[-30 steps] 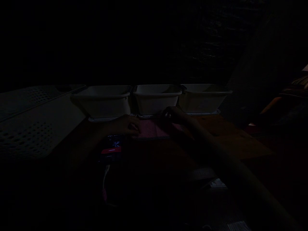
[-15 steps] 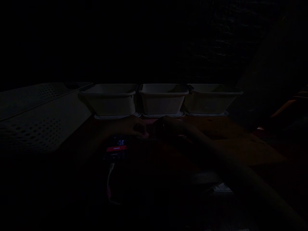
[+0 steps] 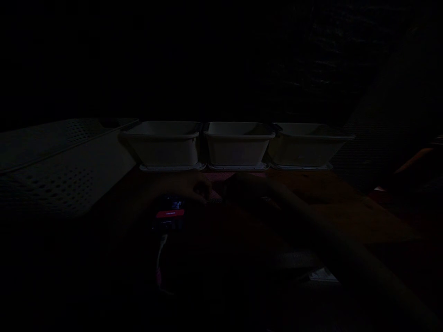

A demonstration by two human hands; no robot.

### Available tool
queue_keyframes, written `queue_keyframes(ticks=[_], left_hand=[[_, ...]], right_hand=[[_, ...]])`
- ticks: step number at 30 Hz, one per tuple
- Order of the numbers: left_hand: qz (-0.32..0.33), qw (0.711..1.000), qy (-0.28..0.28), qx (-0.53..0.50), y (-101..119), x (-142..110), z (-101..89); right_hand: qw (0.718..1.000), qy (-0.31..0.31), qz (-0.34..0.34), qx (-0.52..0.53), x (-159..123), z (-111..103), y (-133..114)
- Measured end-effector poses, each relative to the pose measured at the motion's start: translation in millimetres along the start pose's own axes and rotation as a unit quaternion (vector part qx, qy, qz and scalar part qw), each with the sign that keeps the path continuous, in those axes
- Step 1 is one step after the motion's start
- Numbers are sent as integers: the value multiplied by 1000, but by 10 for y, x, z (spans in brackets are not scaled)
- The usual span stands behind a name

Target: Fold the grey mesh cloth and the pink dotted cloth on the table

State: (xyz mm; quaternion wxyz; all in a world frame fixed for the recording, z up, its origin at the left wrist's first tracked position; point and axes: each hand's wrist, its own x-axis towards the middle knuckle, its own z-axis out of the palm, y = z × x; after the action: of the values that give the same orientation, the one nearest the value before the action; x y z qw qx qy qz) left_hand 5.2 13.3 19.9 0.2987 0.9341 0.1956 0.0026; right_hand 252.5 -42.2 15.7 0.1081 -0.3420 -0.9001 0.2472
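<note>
On the wooden table (image 3: 332, 203), three pale tubs (image 3: 238, 151) line up just beyond a flat pink piece (image 3: 217, 185). Left hand (image 3: 189, 185) and right hand (image 3: 246, 186), fingers part-curled, flank its middle; darkness hides any grip.

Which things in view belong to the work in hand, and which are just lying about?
Likely in hand:
pink patterned piece, showing between left hand and right hand

Seemingly lying about:
lit phone
white cable
perforated basket
three tubs (role uncertain)
</note>
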Motion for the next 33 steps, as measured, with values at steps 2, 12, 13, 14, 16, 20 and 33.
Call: queue_keyframes(ticks=[2,12,13,14,16,20,33], left_hand=[[-1,1000,-3,-3,-24,-15,-18],[17,999,-6,37,-92,-58,-77],[17,999,-4,42,-76,-59,-75],[15,999,-4,43,-58,-59,-71],[8,999,-9,38,-24,-59,-62],[-5,999,-4,47,12,-57,-41],[-13,997,-1,79,-14,-62,-32]], right_hand=[[1000,-8,1,-5,-4,-19,-15],[1000,-23,4,-20,2,-43,-54],[999,-26,1,-19,4,-45,-56],[999,-29,-1,-19,7,-46,-56],[999,-34,-4,-18,11,-45,-50],[999,-27,-2,-21,11,-35,-25],[1000,-6,-8,-21,-20,12,-20]])
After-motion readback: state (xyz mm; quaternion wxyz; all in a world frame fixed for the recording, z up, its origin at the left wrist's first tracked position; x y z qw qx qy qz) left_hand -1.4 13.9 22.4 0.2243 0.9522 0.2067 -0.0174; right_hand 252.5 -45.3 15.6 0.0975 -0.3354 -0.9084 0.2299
